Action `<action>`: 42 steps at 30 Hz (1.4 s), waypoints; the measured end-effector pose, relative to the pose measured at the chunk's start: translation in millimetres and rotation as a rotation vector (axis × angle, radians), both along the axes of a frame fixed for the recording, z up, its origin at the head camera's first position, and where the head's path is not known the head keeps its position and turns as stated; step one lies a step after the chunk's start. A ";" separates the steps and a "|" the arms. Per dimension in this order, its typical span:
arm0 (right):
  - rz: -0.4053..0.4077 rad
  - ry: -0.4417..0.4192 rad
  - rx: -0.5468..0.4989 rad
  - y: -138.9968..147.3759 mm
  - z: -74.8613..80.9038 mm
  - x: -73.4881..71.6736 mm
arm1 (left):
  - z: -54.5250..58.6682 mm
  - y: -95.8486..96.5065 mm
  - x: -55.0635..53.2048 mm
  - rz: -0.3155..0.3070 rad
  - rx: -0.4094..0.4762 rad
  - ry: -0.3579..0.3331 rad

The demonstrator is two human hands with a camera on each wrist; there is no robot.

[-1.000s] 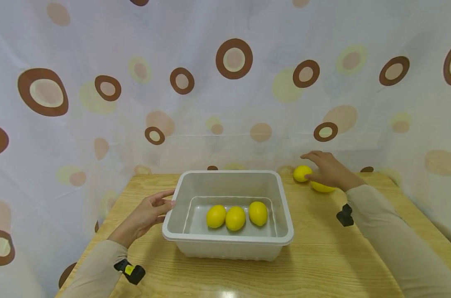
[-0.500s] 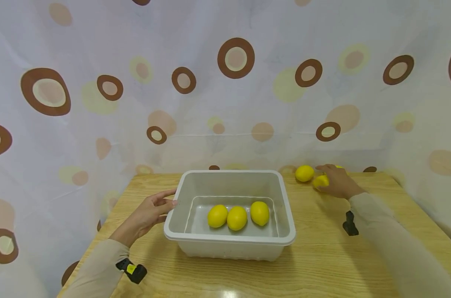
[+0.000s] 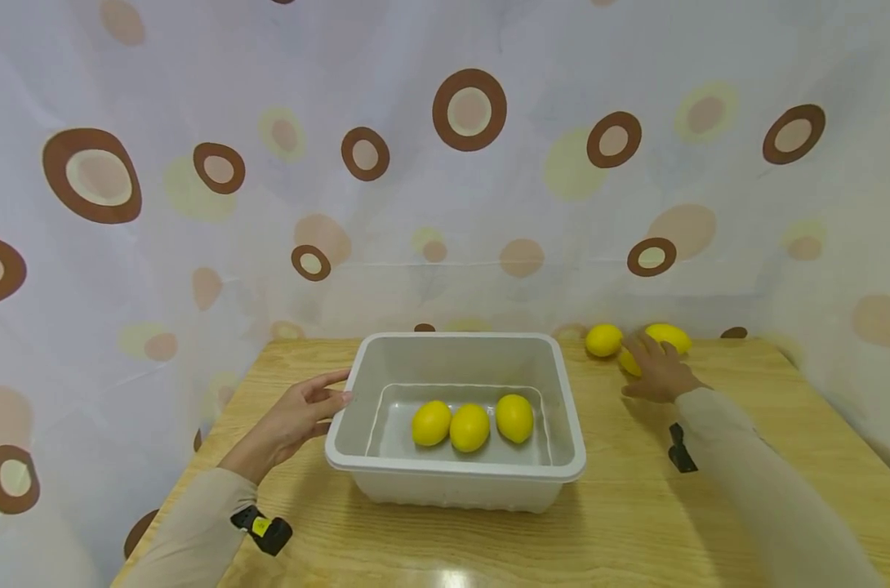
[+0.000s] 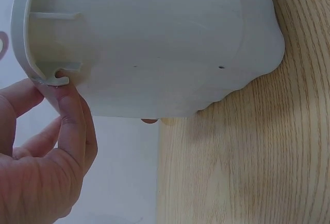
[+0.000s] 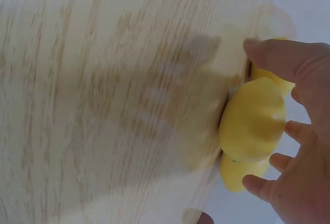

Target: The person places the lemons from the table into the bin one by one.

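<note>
My left hand (image 3: 294, 416) pinches the left rim of a pale grey plastic tub (image 3: 456, 470), thumb on the rim and fingers under its edge in the left wrist view. Three yellow lemons lie inside, the middle lemon (image 3: 469, 428) closest to the front. My right hand (image 3: 658, 371) is over a lemon (image 3: 629, 365) at the back right and partly hides it. In the right wrist view its fingers are spread around that lemon (image 5: 252, 121). A second lemon (image 3: 604, 340) sits just left of the hand, a third lemon (image 3: 669, 336) behind it.
The wooden table (image 3: 621, 506) carries the tub in its middle. A curtain (image 3: 518, 196) patterned with brown and beige ovals hangs right behind the table's back edge, close to the loose lemons.
My right hand has gone rightward and down over the front loose lemon, its fingers now spread. The back lemon has come into sight. My left hand keeps its hold on the tub.
</note>
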State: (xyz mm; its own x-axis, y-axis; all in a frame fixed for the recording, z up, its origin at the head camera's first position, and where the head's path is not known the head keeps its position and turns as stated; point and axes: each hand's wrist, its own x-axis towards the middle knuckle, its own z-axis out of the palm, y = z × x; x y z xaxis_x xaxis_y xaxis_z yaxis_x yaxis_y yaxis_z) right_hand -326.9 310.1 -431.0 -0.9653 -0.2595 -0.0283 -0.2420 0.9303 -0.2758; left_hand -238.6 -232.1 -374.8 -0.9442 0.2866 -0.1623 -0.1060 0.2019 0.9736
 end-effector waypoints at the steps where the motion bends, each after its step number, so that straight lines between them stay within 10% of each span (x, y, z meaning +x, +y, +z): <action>1: -0.008 -0.015 0.005 -0.2 0.1 0.1 | 0.2 -0.2 -0.1 -0.004 0.000 0.002; 17: -0.032 0.199 0.068 5.8 -20.2 -6.8 | 2.6 -0.2 2.8 0.003 0.001 0.000; 42: -0.034 0.274 -0.035 2.5 -30.8 -1.8 | 4.9 0.7 3.0 0.000 -0.005 0.005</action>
